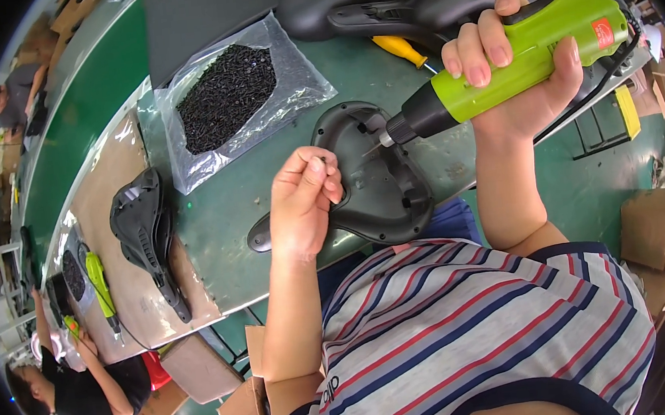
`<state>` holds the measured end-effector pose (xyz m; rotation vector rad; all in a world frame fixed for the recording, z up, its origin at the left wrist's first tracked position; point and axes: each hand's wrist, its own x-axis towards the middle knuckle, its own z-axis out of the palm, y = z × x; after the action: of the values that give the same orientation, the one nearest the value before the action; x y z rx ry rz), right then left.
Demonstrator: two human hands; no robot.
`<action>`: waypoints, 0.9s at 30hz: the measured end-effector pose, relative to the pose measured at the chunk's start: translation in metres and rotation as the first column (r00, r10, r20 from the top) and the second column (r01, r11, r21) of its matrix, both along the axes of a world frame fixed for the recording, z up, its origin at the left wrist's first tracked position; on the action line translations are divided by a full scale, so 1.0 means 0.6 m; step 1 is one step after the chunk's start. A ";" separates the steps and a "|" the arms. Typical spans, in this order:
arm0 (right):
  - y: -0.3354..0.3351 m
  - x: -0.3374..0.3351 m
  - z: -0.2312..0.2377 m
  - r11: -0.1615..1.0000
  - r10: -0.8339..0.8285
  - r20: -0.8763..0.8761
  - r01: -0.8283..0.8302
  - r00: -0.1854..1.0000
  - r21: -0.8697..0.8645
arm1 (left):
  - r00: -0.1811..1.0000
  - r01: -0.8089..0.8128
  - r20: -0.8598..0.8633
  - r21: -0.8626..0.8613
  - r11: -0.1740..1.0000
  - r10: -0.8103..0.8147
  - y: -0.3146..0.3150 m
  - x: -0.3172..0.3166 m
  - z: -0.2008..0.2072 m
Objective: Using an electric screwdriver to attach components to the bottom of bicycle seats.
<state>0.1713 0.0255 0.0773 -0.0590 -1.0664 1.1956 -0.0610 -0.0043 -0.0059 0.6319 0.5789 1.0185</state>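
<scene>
My right hand (523, 69) is wrapped round a lime-green electric screwdriver (450, 94) with a black nose. Its thin bit points left, over a black plastic bicycle saddle base (378, 223). The base lies on the green table with its narrow end toward my left. Just left of the bit, my left hand (301, 198) is closed in a pinch above the base. A tiny dark thing, seemingly a black screw (322, 159), shows at its fingertips. Beyond that hand lies a clear plastic bag (305, 90) holding a heap of small black screws (229, 93).
Several black saddles (409, 0) are piled at the far edge, beside a yellow-handled screwdriver (399, 47). Another black saddle (143, 234) rests on the left, near a second green power screwdriver (100, 286). A co-worker (84, 375) sits lower left. Cardboard boxes (655, 228) stand right.
</scene>
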 end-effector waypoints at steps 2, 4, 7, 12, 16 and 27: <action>-0.003 0.002 0.002 0.999 -0.040 -0.041 0.039 0.998 -0.026 | 0.997 0.038 -0.074 -0.004 0.999 -0.038 -0.006 0.013 -0.003; -0.004 0.007 0.006 1.000 -0.013 -0.063 0.011 0.998 -0.023 | 0.994 0.058 -0.095 0.024 0.998 -0.056 -0.010 0.027 0.001; -0.006 0.008 0.006 0.999 0.024 -0.093 -0.028 0.995 -0.035 | 0.986 0.071 -0.158 0.098 0.993 -0.055 -0.013 0.036 0.005; -0.006 0.004 -0.004 0.997 0.007 -0.065 -0.012 0.998 -0.076 | 0.977 0.077 -0.208 0.152 0.985 -0.044 -0.015 0.039 0.006; -0.009 0.001 -0.008 0.998 -0.013 -0.035 0.011 0.999 -0.062 | 0.964 0.049 -0.265 0.151 0.987 -0.007 -0.016 0.039 0.005; -0.023 0.002 -0.005 0.985 -0.095 0.185 0.066 0.978 0.157 | 0.628 0.185 -0.716 0.518 0.835 0.306 0.009 0.064 0.001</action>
<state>0.1724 0.0118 0.0746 -0.1010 -1.3086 1.0484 -0.0227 0.0012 -0.0055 1.6484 1.0936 0.9428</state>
